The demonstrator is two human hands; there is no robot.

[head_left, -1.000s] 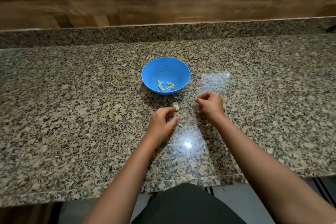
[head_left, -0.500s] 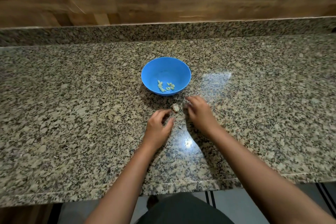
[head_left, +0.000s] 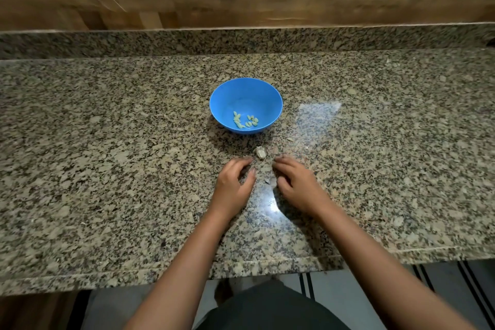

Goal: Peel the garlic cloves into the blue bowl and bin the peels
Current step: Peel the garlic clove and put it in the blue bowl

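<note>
My left hand [head_left: 233, 186] and right hand [head_left: 297, 185] are side by side mid-worktop [head_left: 107, 169], fingers [head_left: 239, 163] loosely curved, tips down on the stone, gripping nothing I can see. Just past the fingertips lies a pale garlic peel [head_left: 259, 153]. Beyond it, toward the back edge, the blue bowl [head_left: 246, 94] holds the peeled garlic cloves [head_left: 245, 120].
</note>
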